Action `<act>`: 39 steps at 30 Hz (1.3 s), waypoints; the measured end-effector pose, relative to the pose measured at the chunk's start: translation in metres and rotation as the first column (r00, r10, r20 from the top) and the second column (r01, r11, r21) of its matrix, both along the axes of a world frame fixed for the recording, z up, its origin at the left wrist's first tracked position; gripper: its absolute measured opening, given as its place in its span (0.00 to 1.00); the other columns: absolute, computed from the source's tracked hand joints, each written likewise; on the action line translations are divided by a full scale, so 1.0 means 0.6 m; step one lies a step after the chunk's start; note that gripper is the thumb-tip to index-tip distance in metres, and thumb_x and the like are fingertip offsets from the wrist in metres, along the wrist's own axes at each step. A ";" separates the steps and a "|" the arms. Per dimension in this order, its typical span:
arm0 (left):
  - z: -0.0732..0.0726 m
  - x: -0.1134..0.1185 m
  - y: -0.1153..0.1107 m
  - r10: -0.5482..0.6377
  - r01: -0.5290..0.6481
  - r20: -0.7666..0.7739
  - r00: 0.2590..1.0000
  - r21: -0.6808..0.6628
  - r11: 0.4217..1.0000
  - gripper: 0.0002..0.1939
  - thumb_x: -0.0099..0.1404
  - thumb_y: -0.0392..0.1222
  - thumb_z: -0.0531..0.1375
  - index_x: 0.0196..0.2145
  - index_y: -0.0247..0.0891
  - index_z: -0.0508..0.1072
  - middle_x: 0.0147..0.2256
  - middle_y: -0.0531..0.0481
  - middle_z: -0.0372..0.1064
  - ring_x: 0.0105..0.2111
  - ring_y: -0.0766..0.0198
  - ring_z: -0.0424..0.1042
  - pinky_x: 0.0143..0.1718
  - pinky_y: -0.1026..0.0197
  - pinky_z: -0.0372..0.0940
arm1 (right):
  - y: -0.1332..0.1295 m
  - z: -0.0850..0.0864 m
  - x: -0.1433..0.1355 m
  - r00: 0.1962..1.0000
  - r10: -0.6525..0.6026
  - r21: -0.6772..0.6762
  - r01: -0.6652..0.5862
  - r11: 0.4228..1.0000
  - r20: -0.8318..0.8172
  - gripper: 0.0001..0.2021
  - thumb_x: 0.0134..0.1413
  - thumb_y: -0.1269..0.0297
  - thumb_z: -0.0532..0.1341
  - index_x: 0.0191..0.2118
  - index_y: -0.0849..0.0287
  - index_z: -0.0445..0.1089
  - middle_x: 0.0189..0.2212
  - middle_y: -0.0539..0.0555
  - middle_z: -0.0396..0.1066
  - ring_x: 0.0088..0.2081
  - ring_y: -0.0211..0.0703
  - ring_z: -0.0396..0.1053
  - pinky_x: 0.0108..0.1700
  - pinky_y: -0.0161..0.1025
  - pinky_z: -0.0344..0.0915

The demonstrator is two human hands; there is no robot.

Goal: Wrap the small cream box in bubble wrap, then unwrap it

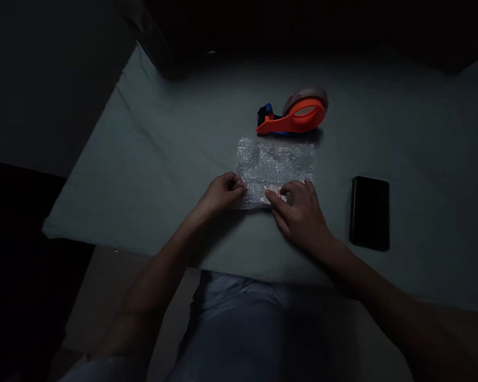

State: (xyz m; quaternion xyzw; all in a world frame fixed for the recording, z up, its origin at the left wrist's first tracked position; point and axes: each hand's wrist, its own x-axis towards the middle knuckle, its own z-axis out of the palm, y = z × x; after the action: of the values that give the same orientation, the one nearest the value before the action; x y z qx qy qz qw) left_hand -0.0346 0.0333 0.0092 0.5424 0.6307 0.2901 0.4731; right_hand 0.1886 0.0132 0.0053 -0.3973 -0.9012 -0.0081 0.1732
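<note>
A sheet of clear bubble wrap [276, 159] lies on the cloth-covered table, its near part folded over a small pale item [273, 188] with reddish marks. What that item is, I cannot make out. My left hand [223, 192] pinches the wrap's near left corner between thumb and fingers. My right hand [300, 209] presses on the folded right part, its thumb and fingers bent around the wrapped item. Just beyond the wrap sits an orange and blue tape dispenser [290, 122] with a roll of tape in it.
A black rectangular object [369, 213], perhaps a phone or a case, lies to the right of my right hand. The pale cloth [143, 159] covers the table to its near edge. Something dark stands along the back. The room is dim.
</note>
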 end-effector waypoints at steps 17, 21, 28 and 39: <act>0.004 0.004 -0.178 0.232 -0.211 0.142 0.962 -0.148 0.966 0.42 0.58 0.48 0.64 0.64 0.39 0.48 0.34 0.52 0.67 0.33 0.64 0.70 0.37 0.60 0.66 | -0.107 0.002 0.024 0.988 0.095 -0.160 -0.115 0.980 -0.124 0.17 0.58 0.75 0.55 0.52 0.59 0.68 0.46 0.62 0.70 0.48 0.47 0.68 0.58 0.65 0.57; 0.009 0.003 -0.165 0.065 -0.040 0.093 0.994 -0.246 0.968 0.24 0.58 0.54 0.62 0.46 0.35 0.70 0.36 0.47 0.72 0.37 0.58 0.72 0.39 0.58 0.67 | -0.099 0.003 0.025 0.990 0.110 -0.162 -0.123 0.979 -0.087 0.17 0.58 0.76 0.54 0.52 0.60 0.67 0.47 0.64 0.70 0.49 0.48 0.68 0.58 0.66 0.56; 0.016 0.035 -0.139 0.078 -0.053 0.135 0.988 -0.184 0.981 0.11 0.57 0.45 0.61 0.34 0.34 0.70 0.30 0.52 0.71 0.30 0.65 0.70 0.31 0.65 0.64 | -0.098 0.004 0.028 0.986 0.154 -0.148 -0.162 0.976 -0.066 0.19 0.56 0.77 0.55 0.53 0.59 0.66 0.50 0.65 0.67 0.51 0.51 0.65 0.57 0.65 0.57; 0.063 0.090 -0.138 -0.109 0.107 0.030 0.994 0.034 0.994 0.11 0.65 0.36 0.55 0.42 0.38 0.75 0.37 0.48 0.75 0.38 0.63 0.74 0.40 0.62 0.68 | -0.118 0.002 0.026 0.990 0.007 -0.049 -0.014 0.999 -0.142 0.11 0.55 0.70 0.57 0.42 0.57 0.72 0.39 0.57 0.70 0.45 0.49 0.64 0.60 0.61 0.54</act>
State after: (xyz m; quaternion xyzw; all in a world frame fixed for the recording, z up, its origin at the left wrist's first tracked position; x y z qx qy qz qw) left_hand 0.0192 -0.0497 0.0472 0.5786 0.5879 0.2831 0.4893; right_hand 0.2039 -0.0576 0.0064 -0.3961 -0.8887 0.0434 0.2268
